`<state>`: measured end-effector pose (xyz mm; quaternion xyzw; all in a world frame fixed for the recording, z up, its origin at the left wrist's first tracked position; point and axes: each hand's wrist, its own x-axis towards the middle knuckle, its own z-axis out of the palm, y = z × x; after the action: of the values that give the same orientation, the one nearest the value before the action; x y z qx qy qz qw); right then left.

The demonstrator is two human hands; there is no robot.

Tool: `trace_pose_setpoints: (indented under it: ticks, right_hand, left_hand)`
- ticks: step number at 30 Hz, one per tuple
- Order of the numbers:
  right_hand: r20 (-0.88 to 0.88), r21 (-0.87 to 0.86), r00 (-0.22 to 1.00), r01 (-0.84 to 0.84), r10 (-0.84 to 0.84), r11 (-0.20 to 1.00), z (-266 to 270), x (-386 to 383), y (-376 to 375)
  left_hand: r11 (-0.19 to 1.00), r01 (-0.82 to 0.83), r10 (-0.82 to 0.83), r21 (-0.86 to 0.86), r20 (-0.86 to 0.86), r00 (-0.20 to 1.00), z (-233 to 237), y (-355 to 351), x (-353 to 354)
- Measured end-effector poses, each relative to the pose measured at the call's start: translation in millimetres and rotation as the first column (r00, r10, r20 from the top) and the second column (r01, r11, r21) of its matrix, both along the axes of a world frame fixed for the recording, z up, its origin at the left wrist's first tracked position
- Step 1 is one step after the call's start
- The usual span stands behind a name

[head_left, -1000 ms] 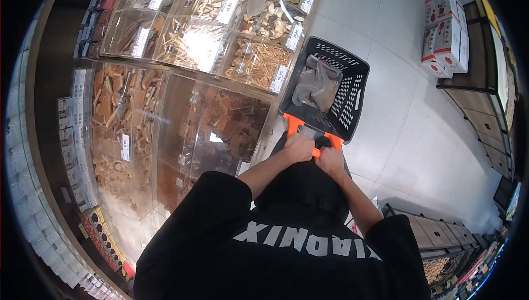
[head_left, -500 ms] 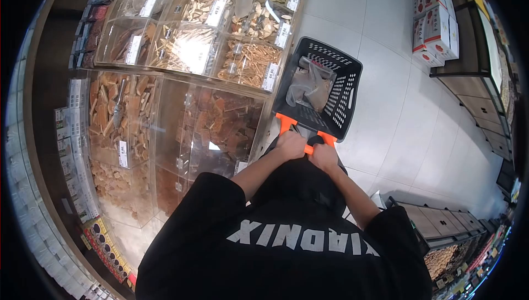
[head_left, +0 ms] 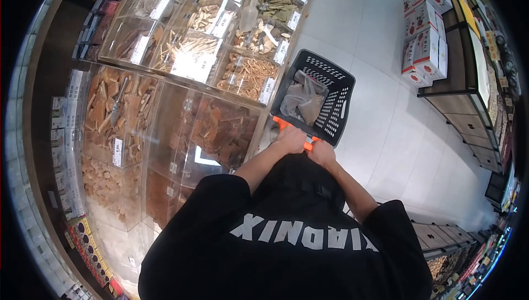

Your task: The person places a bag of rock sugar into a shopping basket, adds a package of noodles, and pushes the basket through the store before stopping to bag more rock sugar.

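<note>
My left hand [head_left: 292, 139] is wrapped round the orange handle [head_left: 284, 123] of a black shopping basket. Beside it, my right hand [head_left: 321, 153] is closed on the other part of the same handle. The black basket [head_left: 343, 107] has slotted plastic walls and sits just ahead of my body. Inside lie translucent plastic bags [head_left: 301, 101] with brownish contents I cannot make out. The basket's left side is close to the clear display bins.
Clear bins of dried goods [head_left: 250, 74] with white price tags line the left. Lower bins hold brown pieces [head_left: 217, 129]. White-and-red cartons [head_left: 425, 46] stand at the right by a wooden shelf unit [head_left: 468, 115]. Pale floor tiles [head_left: 380, 107] run between.
The basket has shifted slightly down and left in view, and the bags in it look differently folded. The cartons and shelves have moved left in view. Both hands keep their hold.
</note>
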<state>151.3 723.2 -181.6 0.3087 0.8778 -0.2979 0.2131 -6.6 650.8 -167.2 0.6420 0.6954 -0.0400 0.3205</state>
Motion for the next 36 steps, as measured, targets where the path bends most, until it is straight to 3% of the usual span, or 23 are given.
trace_pose_setpoints:
  ticks: [11,21,28,31,34,36]
  right_hand:
    - [0.033,0.054,0.990,0.136,-0.138,0.989,-3.0,-28.3,46.5]
    - [-0.018,0.029,0.991,0.132,-0.131,0.991,-12.3,-49.8,108.3]
    - [-0.064,0.003,0.986,0.154,-0.153,0.988,-6.6,-63.8,156.6]
    - [-0.096,-0.025,0.983,0.154,-0.156,0.988,-5.8,-66.6,178.6]
    - [-0.113,-0.044,0.984,0.137,-0.141,0.990,-9.3,-70.4,197.5]
    - [-0.113,-0.050,0.987,0.108,-0.113,0.993,-12.0,-73.7,209.4]
  left_hand:
    - [0.997,0.079,-0.078,0.009,-0.073,0.994,-3.8,57.5,-28.7]
    - [0.999,0.045,-0.043,0.020,-0.083,0.996,-4.6,117.6,-48.8]
    - [1.000,-0.027,0.027,0.005,-0.143,0.989,-9.5,162.8,-55.8]
    - [0.994,-0.077,0.087,0.075,-0.154,0.984,-23.0,177.2,-58.0]
    - [0.981,-0.188,0.193,0.045,-0.164,0.967,-22.2,191.4,-53.7]
    - [0.924,-0.288,0.329,0.251,-0.140,0.934,-15.2,195.7,-47.0]
